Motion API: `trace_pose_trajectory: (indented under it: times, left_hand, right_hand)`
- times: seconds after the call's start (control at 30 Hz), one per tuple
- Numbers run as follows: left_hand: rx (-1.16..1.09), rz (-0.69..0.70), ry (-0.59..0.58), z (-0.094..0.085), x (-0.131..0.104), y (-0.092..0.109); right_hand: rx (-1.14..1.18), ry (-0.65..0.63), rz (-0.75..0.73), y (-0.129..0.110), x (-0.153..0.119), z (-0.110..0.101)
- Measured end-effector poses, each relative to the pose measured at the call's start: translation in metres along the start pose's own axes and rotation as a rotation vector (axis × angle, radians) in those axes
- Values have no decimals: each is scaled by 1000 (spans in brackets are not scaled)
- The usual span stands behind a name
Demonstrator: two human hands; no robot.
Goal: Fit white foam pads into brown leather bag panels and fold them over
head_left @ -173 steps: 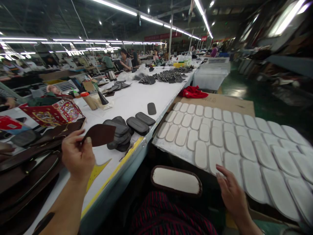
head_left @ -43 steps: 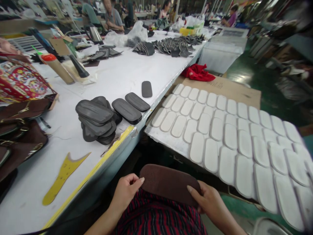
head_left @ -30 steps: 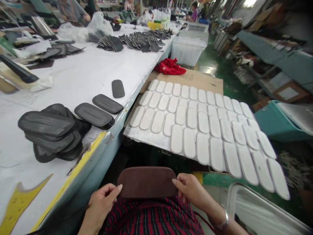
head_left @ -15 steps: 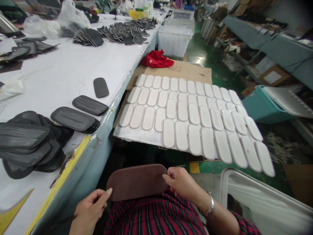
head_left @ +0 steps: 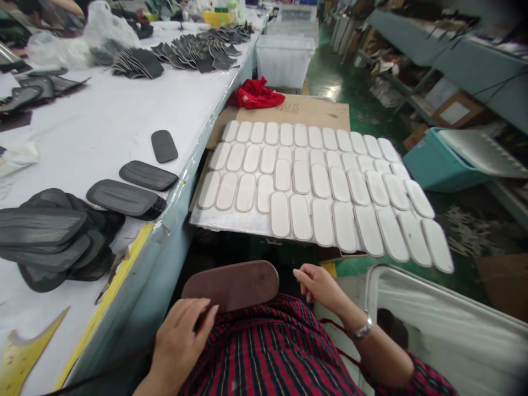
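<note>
A dark brown, leather-like panel [head_left: 237, 283] with rounded ends lies tilted just above my lap. My left hand [head_left: 183, 335] has its curled fingers over the panel's lower left edge; the exact grip is partly hidden. Off the panel's right end, my right hand [head_left: 324, 289] is raised with fingers pinched together, and anything between them is too small to make out. Over on the table at left are a stack of dark grey rounded panels [head_left: 41, 225], a smaller pile of similar panels [head_left: 121, 197], one lying apart [head_left: 147, 175], and a smaller grey piece [head_left: 164, 146].
Rows of white rounded panels [head_left: 322, 214] cover a board ahead of me. Behind them are a red cloth [head_left: 259, 93] and a translucent bin [head_left: 284, 58]. A pale tub [head_left: 437, 330] stands at my right, a teal bin [head_left: 437, 159] beyond. A yellow template [head_left: 27, 352] lies at left.
My right hand has let go of the panel's right end and moved right. My left hand has shifted right and further over the panel's left part. The view has shifted slightly.
</note>
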State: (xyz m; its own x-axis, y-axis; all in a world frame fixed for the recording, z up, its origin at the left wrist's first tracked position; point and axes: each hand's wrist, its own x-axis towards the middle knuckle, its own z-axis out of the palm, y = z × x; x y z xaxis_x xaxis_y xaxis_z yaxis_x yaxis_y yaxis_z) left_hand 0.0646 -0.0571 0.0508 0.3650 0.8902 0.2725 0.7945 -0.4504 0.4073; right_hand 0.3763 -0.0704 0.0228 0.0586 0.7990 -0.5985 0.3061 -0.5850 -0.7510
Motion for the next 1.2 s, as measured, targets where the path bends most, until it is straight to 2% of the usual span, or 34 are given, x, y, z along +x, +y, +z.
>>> trace_pose_trajectory:
  times: [0.03,0.1,0.23,0.4,0.57,0.63,0.7,0.77,0.83,0.9,0.97,1.0,1.07,1.2]
  left_hand:
    - [-32,145,-11,7,2,9]
    - [-48,340,-71,22,9,26]
    - [-13,534,-200,40,19,45]
    - [60,565,-234,45,18,48]
    - [102,520,-227,46,12,54]
    - [77,513,-213,43,5,53]
    - [6,500,-143,39,-6,47]
    - [-86,375,13,33,-23,33]
    - [-176,47,213,28,-42,14]
    - [-289,-350,308,27,-58,-7]
    - [-448,-601,262,30,-67,-24]
    - [-542,-647,212,34,-67,-30]
    - [-725,-644,143,41,-63,-35]
    - [-946,-655,123,52,-46,-25]
  right_hand:
    - [37,-9,-6,5,-3,4]
    - [98,-34,-28,10,-8,13]
    - [180,-60,-87,7,-14,29]
    - [135,-40,-131,0,-15,38]
    - [-234,-10,-168,-6,-10,41]
    - [-447,68,-230,-10,-10,39]
    - [-645,235,-362,-14,-10,35]
    - [-782,407,-595,-18,-9,34]
    - [-908,464,-873,-22,-8,39]
    - [-1052,379,-1076,-24,-6,51]
    - [-1161,283,-1157,-26,-4,67]
    - [-1191,257,-1168,-27,-3,74]
    - [-1222,236,-1165,-30,-2,88]
    - [-1254,172,-1187,-39,-1,108]
